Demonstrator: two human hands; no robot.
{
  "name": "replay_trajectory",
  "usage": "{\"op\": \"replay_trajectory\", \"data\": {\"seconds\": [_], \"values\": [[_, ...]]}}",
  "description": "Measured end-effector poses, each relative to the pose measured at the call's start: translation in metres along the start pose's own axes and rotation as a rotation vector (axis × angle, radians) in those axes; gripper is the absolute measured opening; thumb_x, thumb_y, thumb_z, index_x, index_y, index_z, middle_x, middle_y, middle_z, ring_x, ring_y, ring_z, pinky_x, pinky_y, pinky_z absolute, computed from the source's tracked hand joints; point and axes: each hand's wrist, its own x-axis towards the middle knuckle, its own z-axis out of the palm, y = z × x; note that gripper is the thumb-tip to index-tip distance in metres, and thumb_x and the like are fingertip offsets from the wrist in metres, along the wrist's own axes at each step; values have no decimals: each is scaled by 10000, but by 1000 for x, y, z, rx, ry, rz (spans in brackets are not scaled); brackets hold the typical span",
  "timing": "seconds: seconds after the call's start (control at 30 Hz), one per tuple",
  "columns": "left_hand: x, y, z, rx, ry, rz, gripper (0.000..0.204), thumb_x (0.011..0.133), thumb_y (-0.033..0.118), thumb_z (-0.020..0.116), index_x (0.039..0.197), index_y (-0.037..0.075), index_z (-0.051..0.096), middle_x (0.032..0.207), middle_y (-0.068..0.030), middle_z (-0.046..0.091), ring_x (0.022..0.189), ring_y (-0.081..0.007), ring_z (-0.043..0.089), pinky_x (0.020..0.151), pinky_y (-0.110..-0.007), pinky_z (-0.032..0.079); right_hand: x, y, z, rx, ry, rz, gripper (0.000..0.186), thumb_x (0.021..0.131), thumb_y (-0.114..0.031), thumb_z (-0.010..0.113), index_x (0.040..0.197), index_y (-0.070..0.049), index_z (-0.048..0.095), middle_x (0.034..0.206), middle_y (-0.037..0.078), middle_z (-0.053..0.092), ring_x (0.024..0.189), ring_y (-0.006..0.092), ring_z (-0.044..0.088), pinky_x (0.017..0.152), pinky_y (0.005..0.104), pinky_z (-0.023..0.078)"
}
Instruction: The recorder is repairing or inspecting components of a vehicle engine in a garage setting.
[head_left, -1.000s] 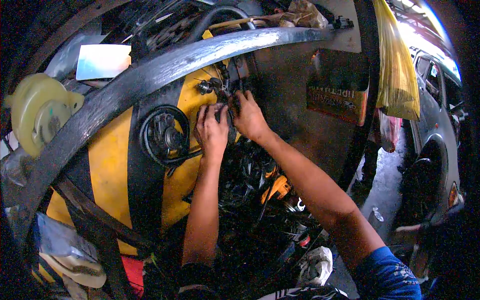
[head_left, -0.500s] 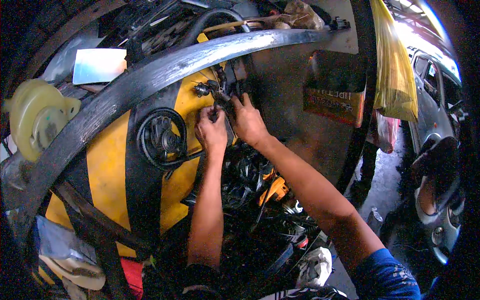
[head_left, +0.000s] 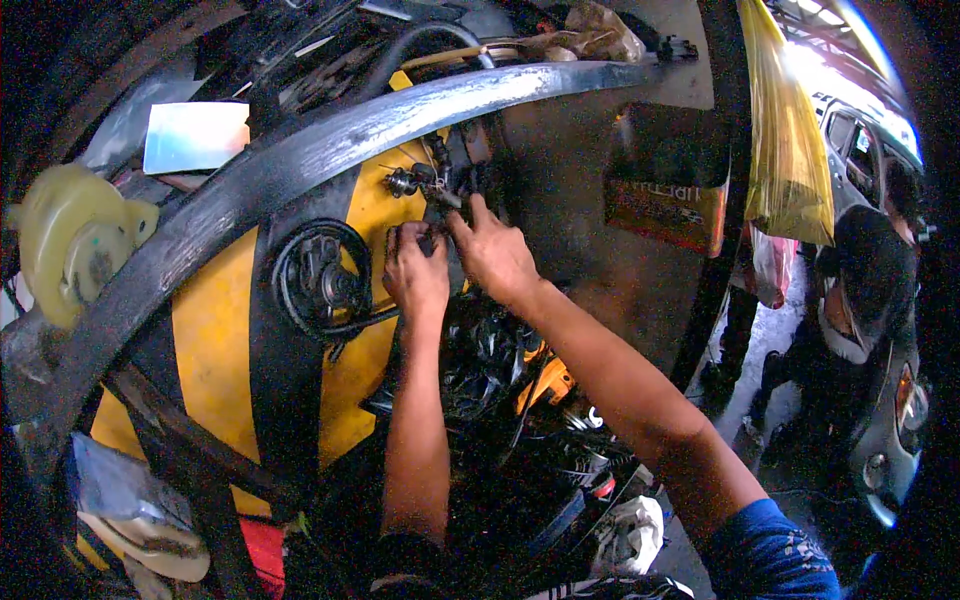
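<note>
My left hand (head_left: 417, 272) has its fingers curled at a small dark object, hard to make out, just below a cluster of dark metal fittings (head_left: 408, 181). My right hand (head_left: 497, 257) is closed at a grey metal piece (head_left: 448, 198) beneath those fittings, just right of my left hand; whether this piece is loose or attached I cannot tell. Both hands work over a yellow and black striped surface (head_left: 213, 355). A coiled black hose (head_left: 290, 310) with a dark pulley-like part inside lies left of my left hand, and black plastic material (head_left: 475, 375) lies below my hands.
A long curved bar (head_left: 350, 115) crosses above. A pale yellow plastic housing (head_left: 65, 240) is at left, a box (head_left: 665, 215) and hanging yellow bag (head_left: 790, 160) at right. An orange tool (head_left: 545, 385) lies below. A person (head_left: 860, 300) stands by a grey car (head_left: 895, 440).
Both hands have shifted slightly down, and my left hand's fingers have curled further. A person has come into view beside the car at right.
</note>
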Motion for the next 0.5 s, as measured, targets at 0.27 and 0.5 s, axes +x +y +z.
{"op": "replay_trajectory", "data": {"seconds": [0.27, 0.5], "values": [[9, -4, -18, 25, -198, 244, 171, 876, 146, 645, 933, -14, 644, 1023, -190, 649, 965, -402, 623, 811, -480, 500, -8, 4, 4, -17, 30, -63, 413, 800, -33, 597, 1211, -58, 579, 1160, 241, 519, 908, 368, 684, 626, 433, 589], [-5, 3, -19, 150, -34, 333, 205, 871, 134, 669, 1022, 17, 595, 1104, -174, 590, 918, -410, 624, 746, -508, 505, -4, -3, 6, 75, 1, 16, 395, 819, -57, 613, 1213, -63, 581, 1185, 267, 520, 826, 391, 690, 624, 457, 579]]}}
